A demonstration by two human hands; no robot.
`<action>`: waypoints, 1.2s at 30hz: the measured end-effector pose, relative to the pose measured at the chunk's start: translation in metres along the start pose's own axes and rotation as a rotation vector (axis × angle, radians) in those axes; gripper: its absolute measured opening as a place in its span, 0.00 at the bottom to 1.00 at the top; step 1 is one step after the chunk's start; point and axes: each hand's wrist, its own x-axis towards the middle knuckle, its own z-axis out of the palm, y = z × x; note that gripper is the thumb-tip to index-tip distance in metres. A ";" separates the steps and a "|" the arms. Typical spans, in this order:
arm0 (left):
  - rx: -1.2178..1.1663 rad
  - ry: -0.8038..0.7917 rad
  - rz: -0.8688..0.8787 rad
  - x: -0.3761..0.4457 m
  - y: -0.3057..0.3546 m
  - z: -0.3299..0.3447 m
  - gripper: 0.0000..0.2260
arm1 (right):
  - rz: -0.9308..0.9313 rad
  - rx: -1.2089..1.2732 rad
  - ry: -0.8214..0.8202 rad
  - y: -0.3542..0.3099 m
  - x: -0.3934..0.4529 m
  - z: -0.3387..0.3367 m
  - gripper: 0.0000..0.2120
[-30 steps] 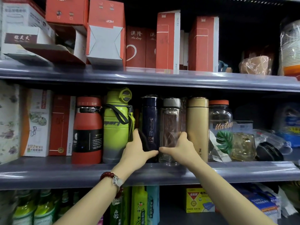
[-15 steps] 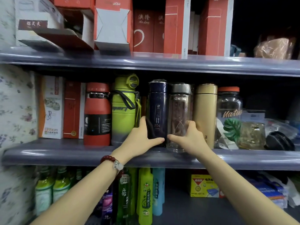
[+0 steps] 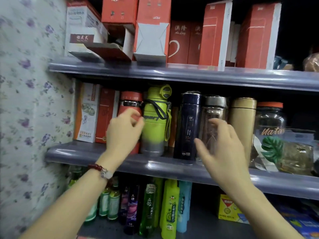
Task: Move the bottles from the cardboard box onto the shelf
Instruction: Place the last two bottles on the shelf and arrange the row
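Note:
Several bottles stand in a row on the middle shelf [image 3: 120, 160]: a red flask [image 3: 128, 100], a lime-green sports bottle [image 3: 154, 125], a navy flask [image 3: 188, 125], a clear glass bottle [image 3: 214, 111], a gold flask [image 3: 242, 121] and a glass jar with an orange lid [image 3: 269, 121]. My left hand [image 3: 123, 133] hovers in front of the red flask and the green bottle, fingers loosely curled, holding nothing. My right hand [image 3: 222, 145] is spread open in front of the clear bottle, apart from it. The cardboard box is out of view.
Red and white cartons [image 3: 151, 31] fill the upper shelf [image 3: 189, 75]. Green and coloured bottles [image 3: 169, 207] and a yellow box [image 3: 227, 209] sit on the lower shelf. A floral-papered wall [image 3: 29, 100] closes the left side. Boxes [image 3: 88, 112] stand left of the red flask.
Both hands have let go of the navy and clear bottles and pulled back. My left hand moved left toward the red flask. The view has shifted left, showing the wall.

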 end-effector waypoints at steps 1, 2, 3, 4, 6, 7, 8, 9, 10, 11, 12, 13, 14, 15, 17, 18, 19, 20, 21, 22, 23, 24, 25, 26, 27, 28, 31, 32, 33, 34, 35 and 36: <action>-0.051 0.051 -0.039 0.010 -0.012 -0.006 0.11 | -0.022 0.087 -0.035 -0.014 -0.002 0.005 0.27; -0.121 0.039 -0.104 0.021 -0.026 -0.011 0.15 | 0.001 0.172 -0.097 -0.025 -0.001 0.015 0.28; -0.189 -0.031 -0.189 0.030 -0.040 -0.014 0.20 | 0.055 0.240 -0.172 -0.035 0.001 0.026 0.29; -0.226 -0.142 -0.282 0.037 -0.056 -0.015 0.26 | 0.127 0.273 -0.251 -0.042 0.004 0.040 0.29; -0.281 -0.404 -0.429 0.044 -0.086 -0.016 0.39 | 0.252 0.226 -0.381 -0.051 0.010 0.072 0.31; -0.354 -0.527 -0.462 0.046 -0.098 -0.016 0.47 | 0.289 0.188 -0.405 -0.054 0.011 0.087 0.32; -0.441 -0.636 -0.478 0.048 -0.107 -0.016 0.54 | 0.321 0.159 -0.397 -0.057 0.013 0.101 0.35; -0.507 -0.741 -0.481 0.051 -0.113 -0.015 0.55 | 0.348 0.141 -0.366 -0.059 0.015 0.112 0.38; -0.543 -0.838 -0.471 0.056 -0.116 -0.013 0.51 | 0.376 0.133 -0.330 -0.061 0.018 0.122 0.41; -0.545 -0.919 -0.447 0.060 -0.118 -0.011 0.45 | 0.408 0.131 -0.300 -0.063 0.021 0.130 0.43; -0.523 -0.975 -0.420 0.064 -0.120 -0.007 0.42 | 0.446 0.143 -0.278 -0.066 0.024 0.138 0.44; -0.505 -1.011 -0.393 0.067 -0.124 -0.002 0.43 | 0.484 0.170 -0.257 -0.068 0.027 0.144 0.45; -0.504 -1.032 -0.376 0.070 -0.128 0.002 0.44 | 0.522 0.208 -0.236 -0.070 0.030 0.151 0.44; -0.525 -1.035 -0.373 0.071 -0.130 0.007 0.43 | 0.552 0.243 -0.214 -0.071 0.032 0.157 0.43; -0.586 -0.994 -0.363 0.071 -0.134 0.013 0.41 | 0.592 0.275 -0.162 -0.071 0.035 0.166 0.41; -0.584 -0.958 -0.334 0.070 -0.135 0.015 0.40 | 0.598 0.266 -0.134 -0.071 0.037 0.169 0.41; -0.564 -0.921 -0.299 0.070 -0.136 0.015 0.41 | 0.597 0.249 -0.114 -0.070 0.038 0.171 0.40; -0.540 -0.874 -0.269 0.068 -0.136 0.015 0.42 | 0.591 0.231 -0.101 -0.070 0.038 0.172 0.39; -0.505 -0.812 -0.249 0.066 -0.137 0.014 0.44 | 0.583 0.215 -0.096 -0.069 0.038 0.173 0.38; -0.470 -0.735 -0.238 0.062 -0.136 0.013 0.44 | 0.572 0.206 -0.092 -0.068 0.037 0.174 0.38; -0.421 -0.654 -0.238 0.058 -0.135 0.012 0.45 | 0.565 0.204 -0.092 -0.067 0.037 0.174 0.37; -0.371 -0.576 -0.240 0.054 -0.134 0.011 0.45 | 0.557 0.208 -0.094 -0.066 0.037 0.173 0.35; -0.331 -0.517 -0.238 0.051 -0.135 0.011 0.47 | 0.547 0.212 -0.096 -0.066 0.037 0.172 0.34; -0.310 -0.497 -0.232 0.050 -0.136 0.012 0.49 | 0.539 0.218 -0.099 -0.066 0.038 0.171 0.34; -0.317 -0.516 -0.236 0.051 -0.137 0.011 0.50 | 0.534 0.231 -0.102 -0.065 0.038 0.170 0.33; -0.357 -0.563 -0.246 0.053 -0.140 0.011 0.49 | 0.533 0.251 -0.108 -0.065 0.038 0.170 0.32; -0.526 -0.757 -0.278 0.059 -0.144 0.008 0.47 | 0.519 0.293 -0.147 -0.063 0.039 0.169 0.31; -0.557 -0.784 -0.269 0.060 -0.145 0.008 0.48 | 0.514 0.301 -0.162 -0.061 0.041 0.167 0.32; -0.563 -0.794 -0.262 0.061 -0.144 0.007 0.47 | 0.511 0.306 -0.176 -0.059 0.044 0.166 0.32; -0.556 -0.791 -0.256 0.063 -0.144 0.008 0.46 | 0.509 0.312 -0.190 -0.057 0.046 0.165 0.33; -0.541 -0.779 -0.253 0.064 -0.144 0.008 0.46 | 0.507 0.320 -0.203 -0.056 0.049 0.165 0.33; -0.519 -0.759 -0.252 0.064 -0.144 0.009 0.47 | 0.506 0.329 -0.213 -0.056 0.050 0.166 0.34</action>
